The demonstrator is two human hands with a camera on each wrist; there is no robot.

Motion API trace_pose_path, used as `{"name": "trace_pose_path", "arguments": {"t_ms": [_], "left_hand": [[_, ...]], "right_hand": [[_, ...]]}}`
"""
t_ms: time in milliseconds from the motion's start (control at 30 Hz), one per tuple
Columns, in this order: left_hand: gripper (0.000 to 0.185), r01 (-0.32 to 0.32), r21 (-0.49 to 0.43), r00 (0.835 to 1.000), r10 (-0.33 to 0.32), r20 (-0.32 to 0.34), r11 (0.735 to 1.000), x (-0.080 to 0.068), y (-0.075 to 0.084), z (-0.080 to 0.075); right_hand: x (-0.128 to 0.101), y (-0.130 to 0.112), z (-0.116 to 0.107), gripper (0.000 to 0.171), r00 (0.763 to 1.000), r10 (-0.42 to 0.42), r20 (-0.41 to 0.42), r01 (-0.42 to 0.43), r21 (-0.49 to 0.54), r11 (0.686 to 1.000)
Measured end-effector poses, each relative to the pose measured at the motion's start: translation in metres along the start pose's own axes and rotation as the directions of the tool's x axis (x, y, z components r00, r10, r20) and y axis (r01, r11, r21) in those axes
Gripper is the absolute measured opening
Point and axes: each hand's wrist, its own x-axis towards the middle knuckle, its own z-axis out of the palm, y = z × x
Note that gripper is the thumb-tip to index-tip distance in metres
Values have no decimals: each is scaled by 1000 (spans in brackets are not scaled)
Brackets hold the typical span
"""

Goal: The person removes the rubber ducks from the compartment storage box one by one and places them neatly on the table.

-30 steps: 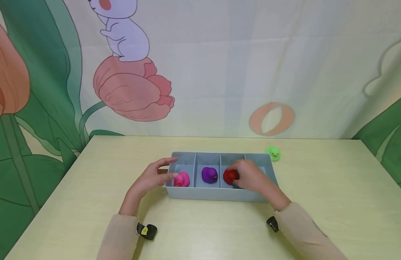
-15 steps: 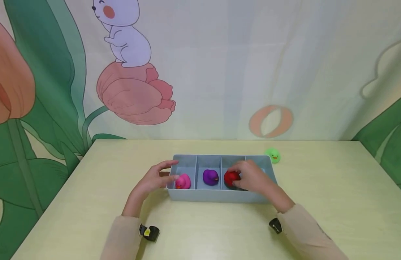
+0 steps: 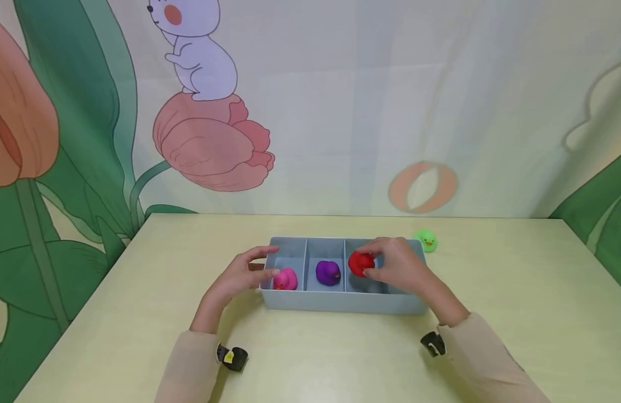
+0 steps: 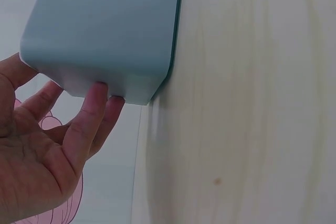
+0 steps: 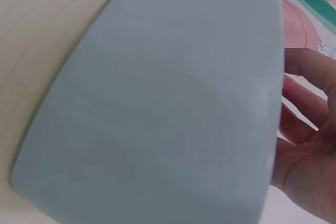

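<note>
A grey-blue divided box (image 3: 340, 302) stands on the table. My left hand (image 3: 237, 275) holds its left end, with thumb and index finger over the rim. In the left wrist view, other fingers (image 4: 86, 121) press against the outside of the end wall. My right hand (image 3: 401, 266) pinches a red toy duck (image 3: 361, 263) between thumb and fingers, over the third compartment from the left. A pink toy duck (image 3: 286, 279) lies in the leftmost compartment, and a purple one (image 3: 328, 272) in the second. The right wrist view shows the box wall hiding the fingertips and red duck.
Behind the box's right back corner, a green toy duck (image 3: 427, 240) sits on the pale wooden table (image 3: 330, 358). A printed curtain (image 3: 335, 112) hangs along the table's back edge. My right hand covers part of the rightmost compartment.
My right hand has lifted the red duck up from the floor of its compartment, and now more of it shows. The left hand keeps its place on the box. The head view has shifted slightly.
</note>
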Motion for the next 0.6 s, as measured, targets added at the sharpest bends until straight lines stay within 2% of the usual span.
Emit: {"name": "trace_pose_path", "arguments": {"t_ms": [100, 400, 600], "left_hand": [[54, 4, 7, 1000, -4, -5, 1000, 0, 0, 0], [53, 1, 18, 1000, -1, -6, 1000, 2, 0, -2], [54, 9, 10, 1000, -9, -6, 1000, 3, -2, -1]], "right_hand": [[-3, -1, -4, 33, 1000, 13, -27, -12, 23, 1000], [-12, 5, -16, 35, 986, 103, -132, -75, 197, 977], [-16, 13, -30, 36, 979, 113, -170, -76, 207, 975]]}}
